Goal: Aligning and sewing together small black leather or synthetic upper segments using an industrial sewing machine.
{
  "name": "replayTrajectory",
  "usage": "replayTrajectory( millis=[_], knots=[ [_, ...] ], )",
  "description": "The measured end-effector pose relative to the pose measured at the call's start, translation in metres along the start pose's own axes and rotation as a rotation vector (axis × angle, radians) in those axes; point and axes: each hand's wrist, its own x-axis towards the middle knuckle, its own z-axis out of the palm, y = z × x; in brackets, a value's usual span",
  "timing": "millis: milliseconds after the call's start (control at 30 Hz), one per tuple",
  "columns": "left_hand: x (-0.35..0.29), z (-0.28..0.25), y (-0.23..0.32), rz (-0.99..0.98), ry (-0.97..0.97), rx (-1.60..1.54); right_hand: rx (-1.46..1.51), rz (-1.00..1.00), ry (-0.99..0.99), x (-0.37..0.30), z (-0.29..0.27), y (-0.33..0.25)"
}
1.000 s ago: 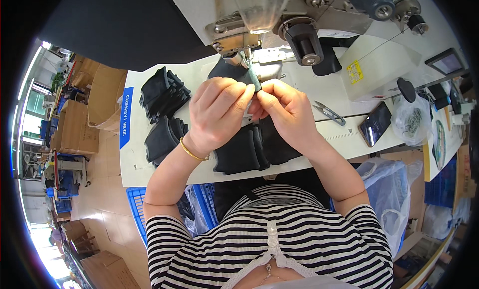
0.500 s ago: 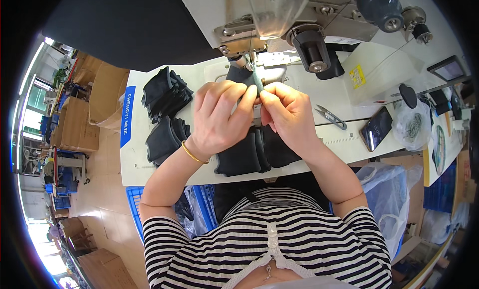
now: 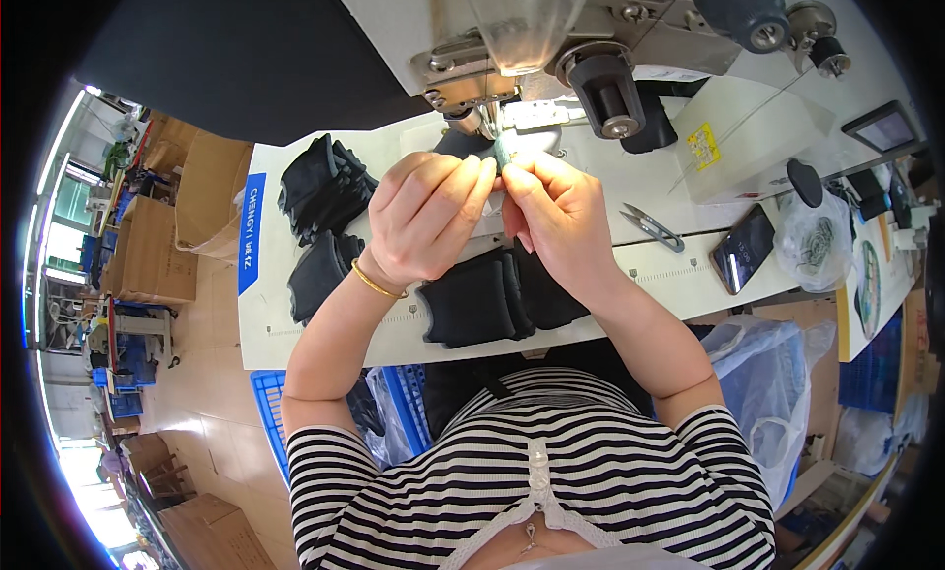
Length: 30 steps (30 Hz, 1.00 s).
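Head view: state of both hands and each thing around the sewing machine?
left hand: fingers pinched on the cloth strip
right hand: fingers pinched on the same strip
cloth strip: held, far end at the needle area
sewing machine: light on; running or not, can't tell
black cloth pieces: stacked
snips: lying, blades apart
phone: lying face up, screen on

Matt against gloss
Matt, cloth-like strip [image 3: 500,151] and shiny metal machine head [image 3: 471,90] at twelve o'clock; glossy phone [image 3: 743,250] at three.
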Motion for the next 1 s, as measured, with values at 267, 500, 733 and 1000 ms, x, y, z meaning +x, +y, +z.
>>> replayTrajectory(
  millis=[267,500,733,1000],
  knots=[
    [-0.002,0.005,-0.011,0.051,-0.001,0.005,0.069,0.073,-0.026,-0.002,-0.002,0.0],
    [-0.005,0.017,-0.022,0.104,0.063,0.024,-0.033,0.12,-0.022,-0.007,-0.007,0.003],
    [-0.008,0.024,-0.024,0.072,0.097,0.046,-0.07,0.126,-0.032,-0.011,-0.008,0.005],
    [-0.004,0.03,-0.021,-0.006,0.122,0.043,-0.063,0.156,-0.018,-0.013,-0.009,0.009]
  ],
)
